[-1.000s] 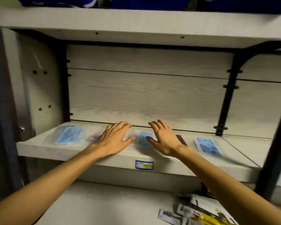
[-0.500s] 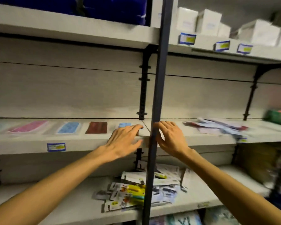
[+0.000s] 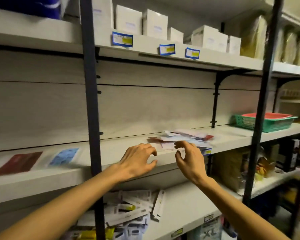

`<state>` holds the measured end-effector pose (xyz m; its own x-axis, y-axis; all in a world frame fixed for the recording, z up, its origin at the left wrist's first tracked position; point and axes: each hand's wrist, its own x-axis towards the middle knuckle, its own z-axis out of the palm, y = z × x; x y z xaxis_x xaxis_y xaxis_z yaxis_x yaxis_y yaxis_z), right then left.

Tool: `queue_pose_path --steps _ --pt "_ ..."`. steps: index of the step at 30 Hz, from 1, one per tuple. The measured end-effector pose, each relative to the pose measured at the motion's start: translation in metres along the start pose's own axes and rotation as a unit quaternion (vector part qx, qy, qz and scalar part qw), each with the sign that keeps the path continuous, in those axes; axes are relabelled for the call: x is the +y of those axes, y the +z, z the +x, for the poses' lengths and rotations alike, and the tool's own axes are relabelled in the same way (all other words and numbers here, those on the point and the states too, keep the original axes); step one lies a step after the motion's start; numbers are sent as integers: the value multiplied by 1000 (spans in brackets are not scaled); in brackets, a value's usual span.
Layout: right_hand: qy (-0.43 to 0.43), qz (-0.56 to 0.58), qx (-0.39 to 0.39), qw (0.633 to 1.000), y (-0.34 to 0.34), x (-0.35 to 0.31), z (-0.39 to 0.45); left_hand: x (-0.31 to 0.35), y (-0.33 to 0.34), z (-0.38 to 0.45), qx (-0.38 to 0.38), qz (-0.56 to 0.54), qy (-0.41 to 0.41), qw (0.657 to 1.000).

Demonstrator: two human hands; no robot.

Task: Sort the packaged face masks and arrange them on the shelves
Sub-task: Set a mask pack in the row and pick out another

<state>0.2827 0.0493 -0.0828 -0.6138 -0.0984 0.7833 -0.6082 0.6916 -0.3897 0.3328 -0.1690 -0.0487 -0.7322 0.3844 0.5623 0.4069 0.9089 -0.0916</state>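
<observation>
Pale wood-look shelf (image 3: 111,151) at chest height: your left hand (image 3: 137,161) and right hand (image 3: 189,158) hover over its front edge, fingers loosely curled and spread, holding nothing. Just beyond them lies a blurred heap of packaged face masks (image 3: 180,137), unsorted. To the left, 1 maroon pack (image 3: 17,162) and 1 blue pack (image 3: 64,156) lie flat, apart. You seem about to pick from the heap; the next move likely needs 1 pack pinched free.

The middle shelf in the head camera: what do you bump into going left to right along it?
Dark red mask packet → blue mask packet → dark upright post → left hand → right hand → green basket. The jumbled pile of mask packets lies behind both hands.
</observation>
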Motion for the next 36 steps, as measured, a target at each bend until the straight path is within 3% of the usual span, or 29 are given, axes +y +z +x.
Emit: queue_pose_path --steps 4,10,17,22,24,29,32,34,36 --pt "76 59 -15 995 7 62 29 -3 40 61 -6 -11 -14 1000" --pt "136 9 -77 988 5 144 113 -9 86 141 -15 -21 -15 1000" --pt "152 -38 -166 974 26 197 171 -18 125 195 -39 -19 -36 998" --pt "134 -104 -288 943 44 225 194 -17 143 217 -4 -21 -60 998" --pt "133 -113 -298 938 46 239 201 -15 151 224 5 -12 -69 998" --pt "129 44 -250 959 30 269 234 -8 163 256 42 -6 -118 992" --pt "193 227 -232 926 19 287 250 2 170 283 63 9 -125 990" --pt "211 300 -188 911 18 298 257 7 175 300 28 9 -110 993" --pt "219 350 -124 902 21 310 262 14 181 313 -53 -23 -100 993"
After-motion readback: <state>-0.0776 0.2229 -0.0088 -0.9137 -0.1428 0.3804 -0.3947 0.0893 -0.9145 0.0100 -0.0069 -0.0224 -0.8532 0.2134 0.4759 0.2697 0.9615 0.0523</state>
